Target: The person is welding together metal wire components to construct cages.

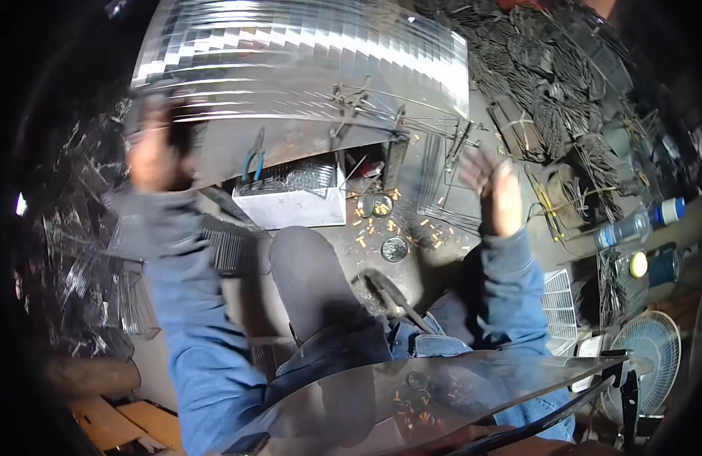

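Note:
My left hand is smeared by motion at the lower left corner of a shiny ribbed metal panel. A dark shape shows beside its fingers, and I cannot make out whether the hand grips anything. Over the floor on the right, my right hand is raised, blurred, with its fingers apart and nothing in them. Between the hands, a frame of thin metal rods sits at the edge of a grey work surface. Pliers with blue handles lean over a white box holding wire pieces.
Round tins and scattered cigarette butts lie on the floor. Bundles of dark rods fill the far right, near a clear bottle and a fan. Dark wire racks crowd the left. A transparent visor crosses the lower edge.

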